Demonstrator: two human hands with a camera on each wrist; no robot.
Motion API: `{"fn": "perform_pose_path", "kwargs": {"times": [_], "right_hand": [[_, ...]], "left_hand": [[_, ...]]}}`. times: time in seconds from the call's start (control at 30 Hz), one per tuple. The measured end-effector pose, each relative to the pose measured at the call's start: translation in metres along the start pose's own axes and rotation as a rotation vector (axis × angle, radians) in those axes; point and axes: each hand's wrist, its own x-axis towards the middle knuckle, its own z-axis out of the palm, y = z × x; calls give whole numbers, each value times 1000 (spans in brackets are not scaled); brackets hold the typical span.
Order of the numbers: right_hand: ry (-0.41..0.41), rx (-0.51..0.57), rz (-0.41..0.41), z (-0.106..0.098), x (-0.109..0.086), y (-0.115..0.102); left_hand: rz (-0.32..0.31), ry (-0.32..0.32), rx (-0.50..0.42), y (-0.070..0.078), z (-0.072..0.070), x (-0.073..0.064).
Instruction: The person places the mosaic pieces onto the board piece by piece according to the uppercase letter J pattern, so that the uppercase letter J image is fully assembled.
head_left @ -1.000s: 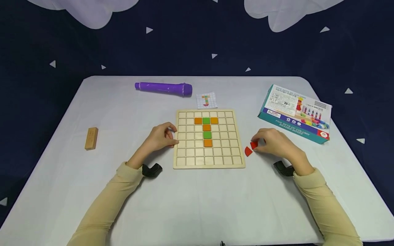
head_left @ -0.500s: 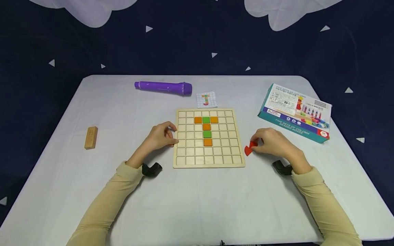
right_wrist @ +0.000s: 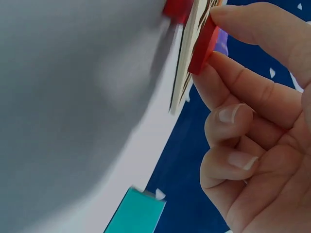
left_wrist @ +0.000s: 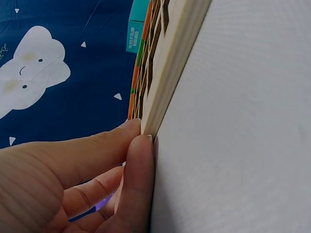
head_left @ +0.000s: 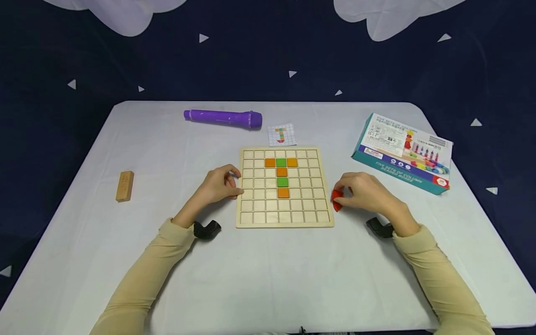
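Observation:
A wooden grid board (head_left: 268,217) lies on the table, with several orange and green square tiles set in a T-like shape; one green tile (head_left: 282,182) is in the stem. My left hand (head_left: 217,186) is at the board's left edge; in the left wrist view its thumb and a finger pinch the rim. Just right of the board, my right hand (head_left: 368,191) pinches a flat red piece (right_wrist: 204,46) between thumb and fingertips. A second red piece (right_wrist: 177,9), partly out of the right wrist view, lies on the table beside the board's edge.
Behind the board lies a small pattern card (head_left: 282,135), with a purple toy microphone (head_left: 222,118) to its left. A teal and white box (head_left: 402,153) stands at the right. On the far left lies a small wooden block (head_left: 124,186).
My right hand picks up one red piece and shifts slightly left with it, over the other red piece beside the board. The left hand keeps its place at the board's edge.

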Motion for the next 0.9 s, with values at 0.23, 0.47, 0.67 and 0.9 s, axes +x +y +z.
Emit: {"fn": "perform_pose_path", "kwargs": {"times": [0.23,0.47,0.67,0.9], "right_hand": [[-22,12,-47,1,10,-15],[-21,-4,-115,4,21,-30],[-11,-18,-190,10,29,-40],[3,-38,-270,15,39,-54]], "left_hand": [[-3,-3,-5,0,1,0],[0,1,-2,-1,0,1],[1,-4,-5,-2,0,1],[5,-2,3,-2,0,2]]}}
